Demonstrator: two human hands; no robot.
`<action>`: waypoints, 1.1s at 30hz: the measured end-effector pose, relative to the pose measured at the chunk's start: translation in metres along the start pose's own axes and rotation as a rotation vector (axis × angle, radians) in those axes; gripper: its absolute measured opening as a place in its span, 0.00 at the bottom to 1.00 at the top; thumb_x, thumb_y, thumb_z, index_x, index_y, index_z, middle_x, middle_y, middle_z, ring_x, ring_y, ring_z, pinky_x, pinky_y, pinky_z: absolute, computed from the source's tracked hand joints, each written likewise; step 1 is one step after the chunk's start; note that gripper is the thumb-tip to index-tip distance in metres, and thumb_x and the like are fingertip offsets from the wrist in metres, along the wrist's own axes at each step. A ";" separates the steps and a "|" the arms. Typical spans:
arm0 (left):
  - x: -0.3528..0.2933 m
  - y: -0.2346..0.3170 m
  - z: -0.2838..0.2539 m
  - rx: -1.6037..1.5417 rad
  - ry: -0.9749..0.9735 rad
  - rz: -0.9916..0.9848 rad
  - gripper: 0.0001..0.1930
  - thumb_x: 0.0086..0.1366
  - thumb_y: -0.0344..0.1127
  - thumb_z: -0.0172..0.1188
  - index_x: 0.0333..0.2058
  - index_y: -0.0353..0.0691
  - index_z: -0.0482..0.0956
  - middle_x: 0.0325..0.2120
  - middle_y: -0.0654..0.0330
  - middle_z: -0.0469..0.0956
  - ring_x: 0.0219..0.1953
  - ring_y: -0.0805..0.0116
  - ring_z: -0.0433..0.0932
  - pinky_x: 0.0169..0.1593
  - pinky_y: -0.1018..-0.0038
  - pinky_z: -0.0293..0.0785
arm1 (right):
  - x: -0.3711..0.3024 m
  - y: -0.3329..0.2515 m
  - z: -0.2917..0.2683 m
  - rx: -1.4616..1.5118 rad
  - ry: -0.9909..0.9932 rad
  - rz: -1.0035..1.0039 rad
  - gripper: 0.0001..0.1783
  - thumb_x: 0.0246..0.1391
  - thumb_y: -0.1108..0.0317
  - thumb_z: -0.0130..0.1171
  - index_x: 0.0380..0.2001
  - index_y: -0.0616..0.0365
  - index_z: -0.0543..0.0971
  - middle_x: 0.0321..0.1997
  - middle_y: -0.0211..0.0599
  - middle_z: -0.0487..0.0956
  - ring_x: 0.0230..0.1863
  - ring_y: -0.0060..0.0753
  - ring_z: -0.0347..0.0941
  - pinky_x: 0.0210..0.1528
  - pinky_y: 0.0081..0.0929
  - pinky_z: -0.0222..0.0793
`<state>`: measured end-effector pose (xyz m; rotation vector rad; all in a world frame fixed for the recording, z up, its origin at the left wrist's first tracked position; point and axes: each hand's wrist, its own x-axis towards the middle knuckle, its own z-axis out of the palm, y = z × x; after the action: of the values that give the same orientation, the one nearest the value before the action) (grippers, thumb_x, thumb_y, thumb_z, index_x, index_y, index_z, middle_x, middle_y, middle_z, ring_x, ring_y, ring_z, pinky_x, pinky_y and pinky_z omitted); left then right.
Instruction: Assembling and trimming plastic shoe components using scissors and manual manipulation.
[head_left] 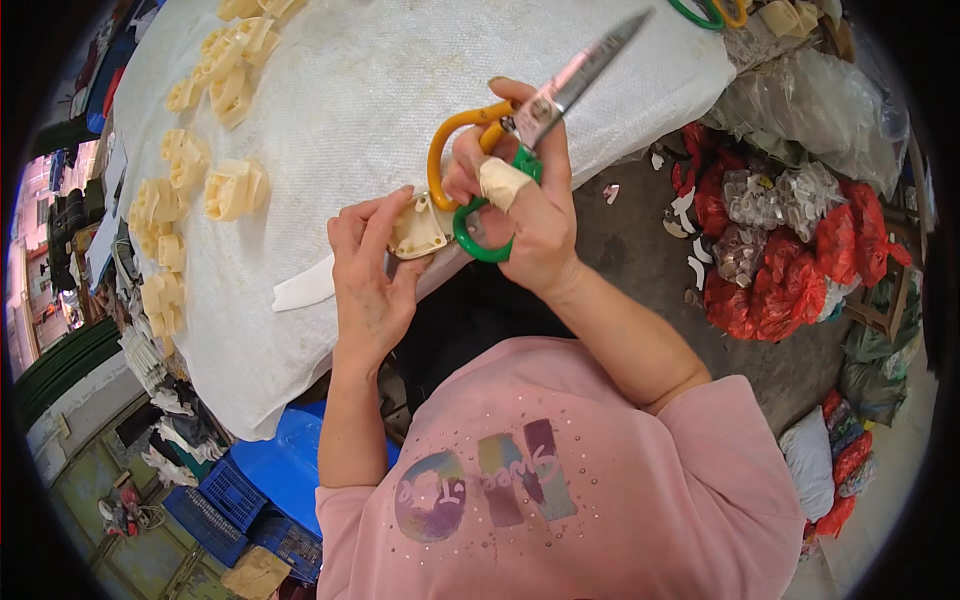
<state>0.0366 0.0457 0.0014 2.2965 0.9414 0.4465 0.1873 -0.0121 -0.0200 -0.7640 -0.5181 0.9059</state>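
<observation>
Plastic shell (418, 228), one cream piece, sits between two hands, pinched by the thumb and fingers of the left hand (365, 270). Just beside it, the right hand (543, 225) closes around one pair of scissors (575, 85) with orange and green loops; one white strip (305, 288) and clustered cream moldings (237, 190), too overlapped to count, lie on white sheeting (320, 130).
</observation>
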 end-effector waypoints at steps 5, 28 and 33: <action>0.002 -0.001 0.002 -0.013 0.006 -0.010 0.32 0.44 0.17 0.61 0.52 0.40 0.72 0.41 0.55 0.67 0.46 0.62 0.68 0.51 0.71 0.66 | 0.008 -0.007 -0.004 0.257 -0.061 0.005 0.30 0.54 0.74 0.44 0.61 0.48 0.54 0.30 0.35 0.63 0.29 0.26 0.58 0.36 0.27 0.59; -0.029 -0.012 -0.011 -0.430 0.277 0.107 0.29 0.46 0.23 0.67 0.49 0.34 0.70 0.46 0.56 0.68 0.50 0.63 0.68 0.54 0.70 0.65 | 0.052 -0.066 -0.029 -1.021 -0.064 -0.244 0.31 0.48 0.71 0.53 0.59 0.56 0.63 0.37 0.39 0.69 0.36 0.31 0.66 0.40 0.27 0.64; -0.070 -0.022 -0.031 -0.496 0.448 -0.036 0.27 0.46 0.26 0.69 0.47 0.35 0.71 0.45 0.55 0.70 0.48 0.62 0.70 0.52 0.73 0.66 | 0.087 -0.064 -0.054 -1.838 -0.377 -0.400 0.26 0.43 0.69 0.58 0.51 0.48 0.74 0.41 0.49 0.70 0.45 0.50 0.66 0.49 0.40 0.63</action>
<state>-0.0385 0.0202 0.0056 1.7547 0.9436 1.0786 0.3018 0.0165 0.0026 -2.0028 -1.8292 -0.0721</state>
